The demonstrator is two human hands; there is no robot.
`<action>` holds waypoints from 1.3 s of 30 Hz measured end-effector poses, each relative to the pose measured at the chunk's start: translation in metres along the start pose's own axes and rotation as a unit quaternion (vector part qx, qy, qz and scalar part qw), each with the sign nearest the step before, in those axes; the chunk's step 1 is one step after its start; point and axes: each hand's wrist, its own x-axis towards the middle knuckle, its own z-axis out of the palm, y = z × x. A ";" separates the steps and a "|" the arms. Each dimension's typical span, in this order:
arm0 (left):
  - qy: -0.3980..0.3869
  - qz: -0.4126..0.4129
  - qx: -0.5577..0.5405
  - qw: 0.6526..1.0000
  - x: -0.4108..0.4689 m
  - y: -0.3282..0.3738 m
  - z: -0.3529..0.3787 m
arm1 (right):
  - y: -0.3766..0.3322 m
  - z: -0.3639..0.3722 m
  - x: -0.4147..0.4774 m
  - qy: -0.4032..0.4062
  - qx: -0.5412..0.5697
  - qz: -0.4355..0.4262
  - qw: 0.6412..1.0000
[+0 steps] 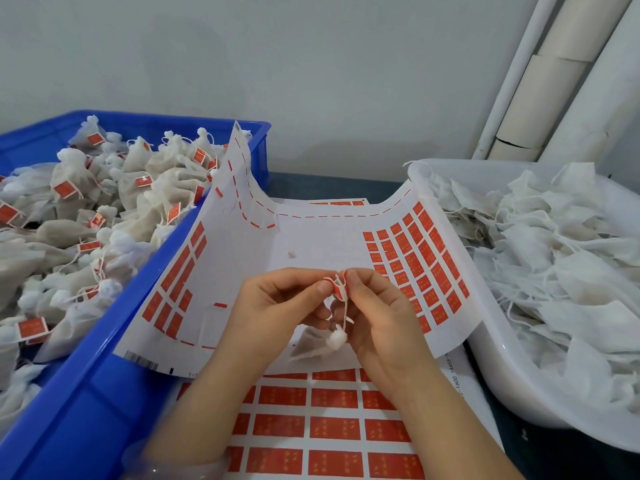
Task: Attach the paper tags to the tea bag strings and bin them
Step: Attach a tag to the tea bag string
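Observation:
My left hand (280,306) and my right hand (377,313) meet over the middle of the sticker sheet. Between their fingertips they pinch a small red paper tag (337,289), which is folded around a white string. The string runs down to a small tea bag (318,342) with a knotted white top, hanging just below my fingers. A curved sheet of red tag stickers (415,258) lies under my hands, with many stickers peeled off its middle. A second full sheet of red tags (332,427) lies beneath it, near me.
A blue crate (104,358) on the left holds several tea bags with red tags attached. A white tub (498,368) on the right holds several untagged white bags. Pale pipes (554,81) run up the wall at the back right.

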 end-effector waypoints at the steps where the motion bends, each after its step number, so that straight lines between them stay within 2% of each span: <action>1: -0.001 0.003 -0.002 1.000 0.000 0.000 0.000 | 0.000 -0.001 0.000 0.001 0.000 0.001 1.000; 19: 0.015 0.022 0.014 1.000 0.000 0.000 0.003 | 0.000 0.001 -0.001 0.022 -0.029 0.006 0.999; 39: 0.004 0.029 0.012 0.999 0.001 0.000 0.004 | -0.001 -0.001 0.000 -0.001 0.017 0.034 0.999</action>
